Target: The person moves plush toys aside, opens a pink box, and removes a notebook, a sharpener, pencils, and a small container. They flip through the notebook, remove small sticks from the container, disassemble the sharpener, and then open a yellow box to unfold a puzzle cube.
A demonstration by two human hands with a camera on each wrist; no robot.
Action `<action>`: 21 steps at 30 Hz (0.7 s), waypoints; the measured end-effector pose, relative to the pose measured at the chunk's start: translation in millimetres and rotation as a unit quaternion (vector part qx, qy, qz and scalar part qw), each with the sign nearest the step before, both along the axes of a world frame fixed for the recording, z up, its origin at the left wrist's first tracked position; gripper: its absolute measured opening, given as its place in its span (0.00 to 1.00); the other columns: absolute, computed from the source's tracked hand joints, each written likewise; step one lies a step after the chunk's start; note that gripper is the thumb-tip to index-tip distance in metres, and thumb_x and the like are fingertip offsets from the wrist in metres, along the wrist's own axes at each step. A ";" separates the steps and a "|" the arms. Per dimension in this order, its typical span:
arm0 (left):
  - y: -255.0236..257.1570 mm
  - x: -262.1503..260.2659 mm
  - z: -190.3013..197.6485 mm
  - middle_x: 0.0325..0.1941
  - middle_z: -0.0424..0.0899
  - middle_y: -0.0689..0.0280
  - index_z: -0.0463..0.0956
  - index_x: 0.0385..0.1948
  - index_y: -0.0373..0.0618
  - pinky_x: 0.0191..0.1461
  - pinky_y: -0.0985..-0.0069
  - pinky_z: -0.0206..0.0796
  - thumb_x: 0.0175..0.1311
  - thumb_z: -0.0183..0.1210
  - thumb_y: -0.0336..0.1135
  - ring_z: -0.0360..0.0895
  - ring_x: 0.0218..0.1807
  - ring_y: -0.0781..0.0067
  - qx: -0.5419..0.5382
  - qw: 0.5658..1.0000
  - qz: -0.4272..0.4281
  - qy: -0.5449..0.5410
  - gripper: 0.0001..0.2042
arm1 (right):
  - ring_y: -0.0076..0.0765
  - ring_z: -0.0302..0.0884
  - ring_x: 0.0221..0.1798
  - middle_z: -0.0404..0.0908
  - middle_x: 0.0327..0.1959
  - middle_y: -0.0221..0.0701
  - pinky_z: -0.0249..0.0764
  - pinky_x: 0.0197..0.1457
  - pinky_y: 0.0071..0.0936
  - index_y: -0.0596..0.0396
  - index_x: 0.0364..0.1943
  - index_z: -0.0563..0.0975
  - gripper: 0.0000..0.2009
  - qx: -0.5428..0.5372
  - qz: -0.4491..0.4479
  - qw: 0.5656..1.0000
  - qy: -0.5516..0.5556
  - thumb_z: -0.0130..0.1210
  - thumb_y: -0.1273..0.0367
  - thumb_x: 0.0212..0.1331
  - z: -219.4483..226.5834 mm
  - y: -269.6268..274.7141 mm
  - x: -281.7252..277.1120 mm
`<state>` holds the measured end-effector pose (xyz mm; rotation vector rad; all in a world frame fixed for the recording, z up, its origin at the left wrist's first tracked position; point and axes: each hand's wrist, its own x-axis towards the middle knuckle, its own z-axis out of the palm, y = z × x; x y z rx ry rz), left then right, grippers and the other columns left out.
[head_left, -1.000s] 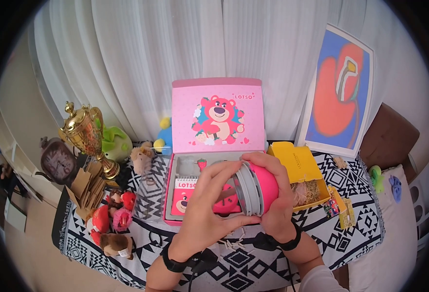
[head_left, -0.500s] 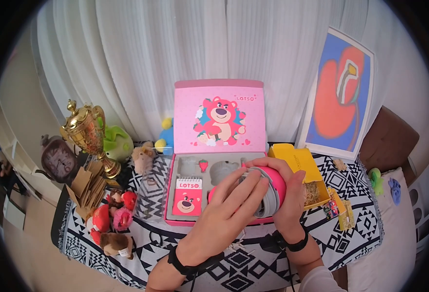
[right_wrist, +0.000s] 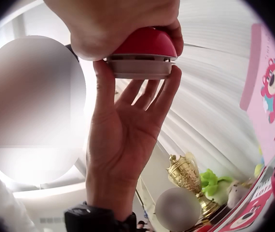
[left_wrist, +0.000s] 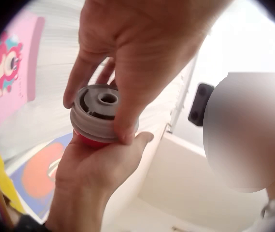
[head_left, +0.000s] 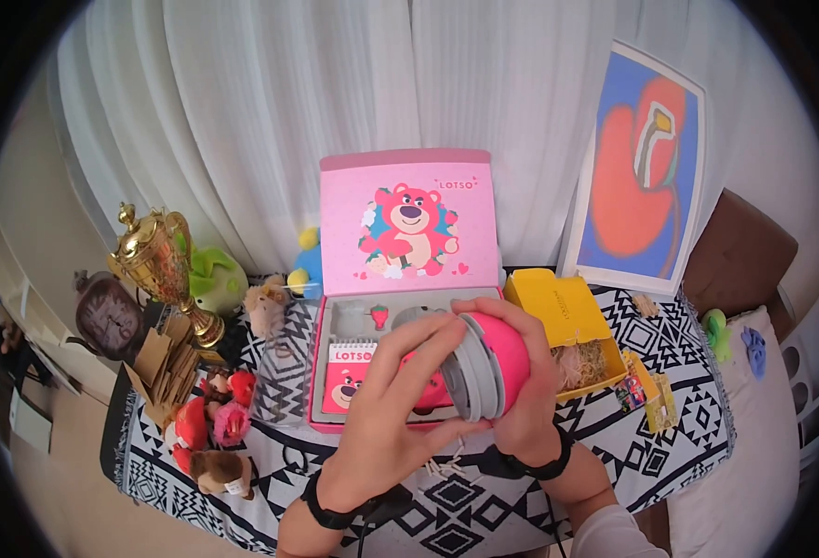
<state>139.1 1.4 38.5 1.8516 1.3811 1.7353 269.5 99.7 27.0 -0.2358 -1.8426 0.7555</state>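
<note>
Pinching the round grey plastic base [head_left: 483, 377] from nine o'clock, my left hand [head_left: 377, 423] should press its rim evenly. My right hand [head_left: 528, 409] cups the shiny pink dome [head_left: 508, 353] at three o'clock.

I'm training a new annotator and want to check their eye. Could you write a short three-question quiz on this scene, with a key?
1. True or false: the right hand cups the pink dome while the left hand grips the grey part.

2. Multiple choice: in the head view, the lid of the pink box is
a) closed flat
b) raised open
c) out of sight

3. Short answer: what tall gold object stands left of that box in the head view?

Key:
1. True; both wrist views agree.
2. b
3. A two-handled trophy.
</note>
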 end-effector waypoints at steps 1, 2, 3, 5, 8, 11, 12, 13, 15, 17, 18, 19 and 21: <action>-2.9 1.0 1.9 0.62 0.71 0.55 0.72 0.59 0.44 0.62 0.59 0.68 0.35 0.77 0.28 0.68 0.65 0.52 -0.034 0.998 -0.015 -0.058 0.39 | 0.40 0.74 0.58 0.76 0.54 0.43 0.67 0.64 0.32 0.65 0.58 0.66 0.37 0.088 -0.021 0.996 -0.021 0.27 0.41 0.71 1.6 1.2 2.3; -4.1 -1.0 2.0 0.62 0.71 0.55 0.72 0.59 0.44 0.62 0.59 0.68 0.35 0.77 0.28 0.68 0.65 0.52 -0.033 0.998 -0.012 -0.058 0.39 | 0.40 0.74 0.58 0.76 0.54 0.43 0.67 0.64 0.32 0.65 0.58 0.66 0.37 0.088 -0.018 0.996 -0.020 0.27 0.41 0.71 2.2 -0.2 2.3; -4.0 -4.0 2.3 0.62 0.70 0.55 0.73 0.58 0.44 0.62 0.57 0.67 0.36 0.77 0.28 0.67 0.66 0.52 0.013 0.998 0.017 0.062 0.38 | 0.40 0.75 0.57 0.76 0.54 0.43 0.67 0.63 0.33 0.65 0.57 0.67 0.35 -0.004 0.024 0.999 -0.022 0.27 0.43 0.71 3.2 -1.6 2.3; -3.1 -3.6 -0.1 0.63 0.70 0.55 0.73 0.58 0.44 0.62 0.55 0.67 0.37 0.77 0.29 0.67 0.66 0.53 0.058 0.981 0.041 0.178 0.37 | 0.40 0.75 0.57 0.77 0.54 0.44 0.67 0.63 0.33 0.65 0.57 0.67 0.33 -0.098 0.062 0.993 -0.025 0.27 0.46 0.72 6.4 -3.7 6.0; 0.2 -2.9 -3.6 0.62 0.69 0.56 0.73 0.59 0.46 0.61 0.58 0.67 0.38 0.73 0.24 0.69 0.62 0.50 0.113 0.961 0.052 0.246 0.36 | 0.44 0.77 0.53 0.78 0.50 0.46 0.70 0.58 0.32 0.67 0.57 0.68 0.28 -0.114 0.074 0.991 -0.017 0.28 0.54 0.75 11.8 -5.0 12.7; 0.0 -5.2 -3.1 0.63 0.68 0.56 0.71 0.61 0.45 0.61 0.60 0.68 0.39 0.74 0.26 0.69 0.61 0.51 0.113 0.960 0.009 0.256 0.38 | 0.47 0.77 0.54 0.77 0.52 0.47 0.69 0.60 0.34 0.67 0.58 0.69 0.28 -0.095 0.053 0.993 -0.042 0.29 0.54 0.74 12.5 -4.7 16.1; -2.8 -1.3 -3.8 0.63 0.68 0.56 0.70 0.62 0.45 0.61 0.61 0.68 0.40 0.75 0.28 0.69 0.61 0.53 0.064 0.990 -0.015 0.125 0.39 | 0.48 0.76 0.55 0.77 0.52 0.48 0.68 0.61 0.36 0.67 0.58 0.69 0.29 0.003 0.021 0.999 -0.033 0.29 0.53 0.74 10.1 -3.7 13.8; -4.1 0.3 -3.8 0.62 0.68 0.56 0.68 0.63 0.44 0.61 0.62 0.69 0.40 0.76 0.30 0.69 0.61 0.54 0.014 0.999 -0.038 -0.008 0.40 | 0.50 0.76 0.55 0.76 0.53 0.49 0.68 0.62 0.38 0.68 0.58 0.69 0.29 0.100 -0.010 0.995 -0.024 0.30 0.53 0.74 8.0 -2.1 11.7; -3.3 -3.1 -2.3 0.62 0.67 0.56 0.67 0.64 0.42 0.61 0.64 0.69 0.40 0.77 0.32 0.70 0.61 0.56 0.021 0.998 -0.051 0.008 0.42 | 0.51 0.75 0.56 0.76 0.54 0.49 0.67 0.62 0.39 0.69 0.58 0.68 0.29 0.101 0.006 0.995 -0.005 0.31 0.52 0.73 4.5 0.7 12.1; -5.5 -0.5 1.9 0.62 0.68 0.56 0.67 0.63 0.42 0.60 0.64 0.70 0.40 0.77 0.32 0.70 0.61 0.56 0.026 0.997 -0.035 0.056 0.41 | 0.53 0.75 0.56 0.75 0.55 0.50 0.67 0.63 0.40 0.69 0.58 0.68 0.30 0.102 0.022 0.994 0.017 0.32 0.52 0.73 1.5 1.0 9.1; -6.2 -1.4 1.8 0.62 0.68 0.56 0.67 0.63 0.42 0.60 0.64 0.70 0.40 0.77 0.32 0.70 0.61 0.56 0.027 0.998 -0.034 0.053 0.41 | 0.53 0.75 0.56 0.75 0.55 0.50 0.67 0.63 0.40 0.70 0.57 0.69 0.30 0.111 0.021 0.993 0.021 0.32 0.52 0.73 0.8 1.3 8.9; -6.6 -3.1 1.9 0.62 0.67 0.56 0.67 0.63 0.41 0.60 0.63 0.69 0.40 0.76 0.31 0.69 0.61 0.55 0.023 0.998 -0.041 0.048 0.41 | 0.53 0.75 0.56 0.75 0.55 0.50 0.67 0.62 0.40 0.70 0.57 0.69 0.30 0.121 0.018 0.992 0.026 0.32 0.53 0.73 0.7 1.4 9.3; -5.6 -5.6 2.5 0.63 0.67 0.57 0.67 0.63 0.41 0.61 0.62 0.68 0.40 0.76 0.30 0.69 0.62 0.54 0.019 0.998 -0.047 0.046 0.41 | 0.53 0.75 0.55 0.76 0.54 0.50 0.68 0.62 0.39 0.70 0.57 0.69 0.29 0.094 0.006 0.996 0.003 0.32 0.53 0.73 3.8 -2.3 9.7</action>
